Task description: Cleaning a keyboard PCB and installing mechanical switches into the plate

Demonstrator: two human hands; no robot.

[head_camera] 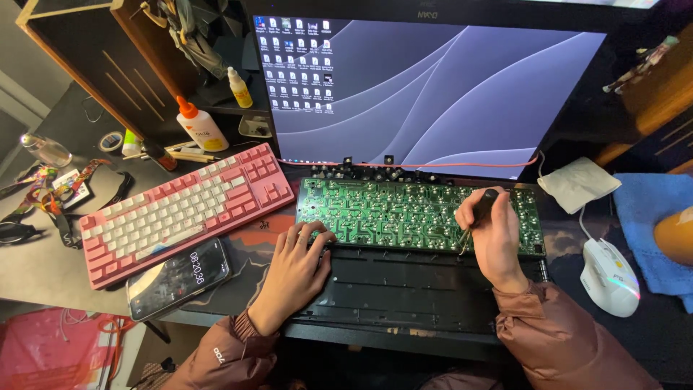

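Green circuit board [404, 209], left hand [292, 271] steadying, right hand [494, 235] holding black tool [482, 206]

A green circuit board [404, 213] is lying face up in front of the monitor [433, 87], propped over a black keyboard case [419, 289]. The left hand [292, 271] is pressing down on the board's near left corner. The right hand [494, 235] is gripping a dark-handled tool [480, 209] over the board's right end. Left of the board, a pink keyboard [184, 209] is sitting at an angle, with a phone [180, 278] lying just beside it. A white mouse [610, 274] is resting right of the board.
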